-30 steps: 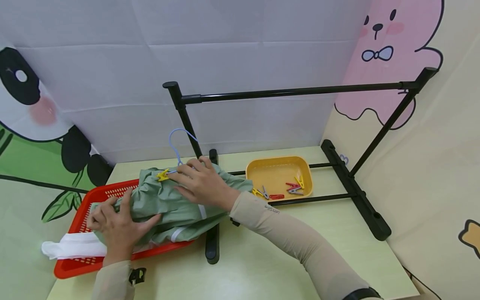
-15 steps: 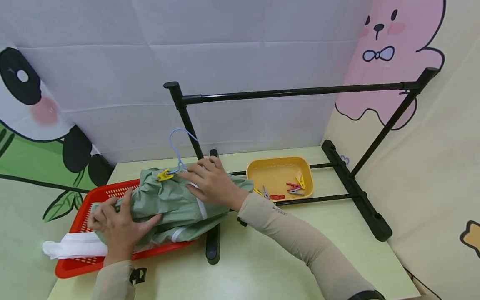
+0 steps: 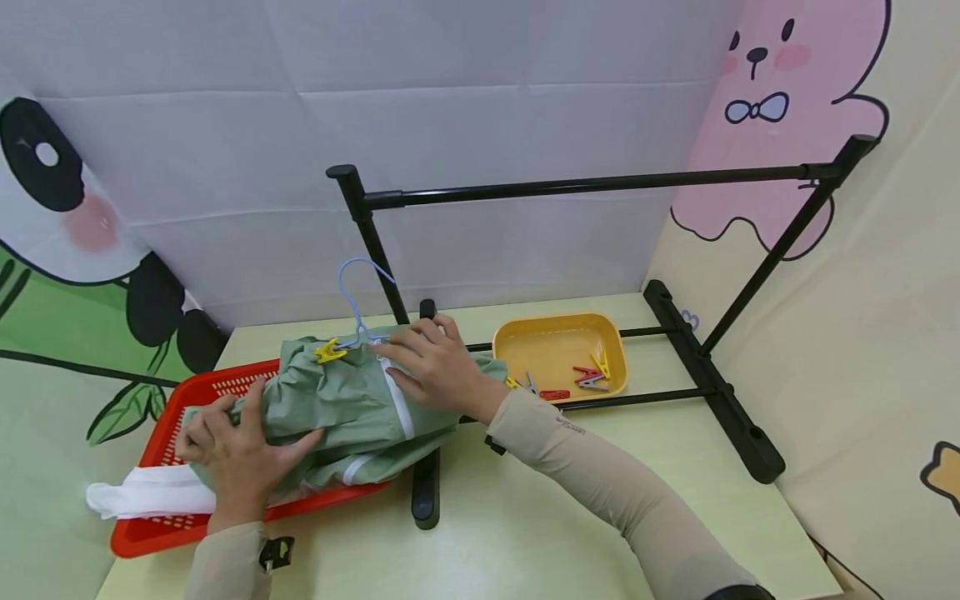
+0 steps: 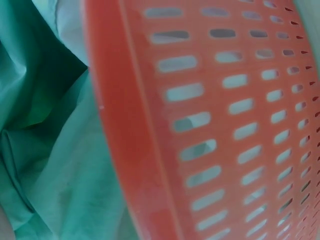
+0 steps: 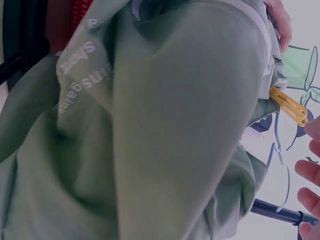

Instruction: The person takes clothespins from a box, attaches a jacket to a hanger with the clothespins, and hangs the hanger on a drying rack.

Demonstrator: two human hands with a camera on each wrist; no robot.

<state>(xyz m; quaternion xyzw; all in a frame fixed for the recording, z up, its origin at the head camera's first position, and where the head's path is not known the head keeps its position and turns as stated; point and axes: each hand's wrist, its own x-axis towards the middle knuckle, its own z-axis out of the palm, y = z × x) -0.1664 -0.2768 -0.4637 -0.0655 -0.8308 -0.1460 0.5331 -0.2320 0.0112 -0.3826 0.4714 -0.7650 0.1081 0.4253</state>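
A green garment [image 3: 337, 408] with white stripes lies bunched over a red basket [image 3: 157, 433]; white lettering shows on it in the right wrist view. At its upper edge a yellow clothespin [image 3: 328, 351] sits by a blue hanger [image 3: 352, 312], whose hook stands up. My left hand [image 3: 243, 446] rests on the garment's left part, thumb spread from the fingers. Near the hanger's right side, my right hand [image 3: 438, 367] touches the garment's top edge with loosely bent fingers. Its fingertips [image 5: 310, 172] appear apart in the right wrist view; their undersides are hidden in the head view.
A black rack [image 3: 600, 185] stands on the pale table [image 3: 540, 500], its left foot beside the basket. Behind the right forearm, a yellow tray [image 3: 558, 329] holds several clothespins [image 3: 588, 375]. White cloth [image 3: 150, 492] hangs over the basket's left rim.
My right hand has slid a little to the right along the garment's top edge, uncovering more of the hanger and white stripe. My left hand stays in place.
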